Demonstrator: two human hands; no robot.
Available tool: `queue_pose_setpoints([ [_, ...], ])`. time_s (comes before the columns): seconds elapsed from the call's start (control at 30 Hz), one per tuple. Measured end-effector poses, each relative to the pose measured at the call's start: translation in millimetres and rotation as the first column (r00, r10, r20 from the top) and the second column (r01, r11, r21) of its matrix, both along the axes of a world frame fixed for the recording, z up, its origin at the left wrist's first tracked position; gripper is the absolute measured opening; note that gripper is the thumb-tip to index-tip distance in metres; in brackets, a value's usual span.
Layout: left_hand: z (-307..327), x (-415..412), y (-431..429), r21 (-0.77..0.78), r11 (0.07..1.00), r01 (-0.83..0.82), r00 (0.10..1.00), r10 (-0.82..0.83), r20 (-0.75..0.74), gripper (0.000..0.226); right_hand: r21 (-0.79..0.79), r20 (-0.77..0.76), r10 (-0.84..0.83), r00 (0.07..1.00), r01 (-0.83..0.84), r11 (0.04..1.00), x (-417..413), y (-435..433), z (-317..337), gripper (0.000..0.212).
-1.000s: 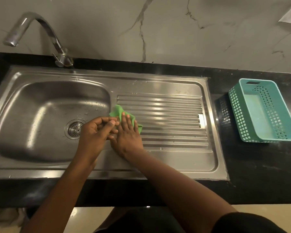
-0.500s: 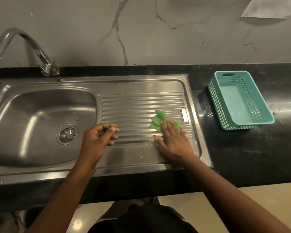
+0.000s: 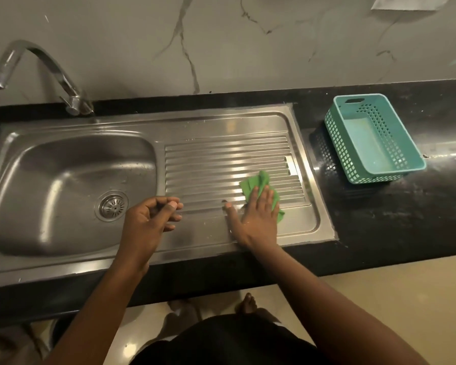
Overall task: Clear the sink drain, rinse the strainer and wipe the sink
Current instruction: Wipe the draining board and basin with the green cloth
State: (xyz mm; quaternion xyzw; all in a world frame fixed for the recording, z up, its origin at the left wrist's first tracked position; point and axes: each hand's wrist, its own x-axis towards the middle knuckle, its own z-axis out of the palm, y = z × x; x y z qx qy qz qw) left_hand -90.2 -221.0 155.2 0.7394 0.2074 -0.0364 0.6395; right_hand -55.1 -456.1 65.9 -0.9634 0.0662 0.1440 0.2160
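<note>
Pressing down flat, the right hand (image 3: 257,216) lies on one green cloth (image 3: 256,184) with its fingers spread wide and its thumb stuck out to the side. The cloth sits bunched up on the ridged draining part of the sink (image 3: 221,127), toward its right end. Part of the cloth peeks out past the fingertips and a little bit shows by the side of the hand.

The left hand (image 3: 148,219) floats just above the sink, near the line where the bowl meets the ridges. Its fingers are loosely curled in, and it holds nothing that I can see. The two hands are apart from each other.

One round metal strainer (image 3: 113,206) sits in the drain hole at the bottom of the bowl, just left of the left hand. I think the bowl has small drops of water on it, but the shine makes that hard to tell.

One bent silver tap (image 3: 37,67) stands at the back left corner, with its spout over the left side of the bowl.

One teal plastic basket (image 3: 334,127) with lots of little holes rests on the black desk (image 3: 406,219) to the right of the sink, close to it but not touching. It looks like it has nothing in it.

Two bare feet (image 3: 246,304) show on the pale floor (image 3: 379,299) below the desk edge.
</note>
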Motion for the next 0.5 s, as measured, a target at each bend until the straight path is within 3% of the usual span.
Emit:
queue_pose_setpoints([
  [0.13, 9.7, 12.8, 20.4, -0.005, 1.000, 0.025, 0.999, -0.025, 0.023, 0.014, 0.022, -0.025, 0.171, 0.985, -0.171, 0.985, -9.8, 75.7, -0.5, 0.099],
  [0.3, 19.3, 21.2, 42.5, 0.016, 0.998, 0.053, 0.998, -0.054, 0.041, 0.015, 0.071, -0.075, 0.542, 0.837, -0.538, 0.840, -29.7, 195.6, -2.0, 0.095],
  [0.5, 23.2, 22.3, 54.3, -0.004, 0.997, 0.077, 0.996, -0.077, 0.054, 0.015, -0.047, -0.008, 0.685, 0.729, -0.684, 0.728, -23.9, 152.2, 0.7, 0.078],
])
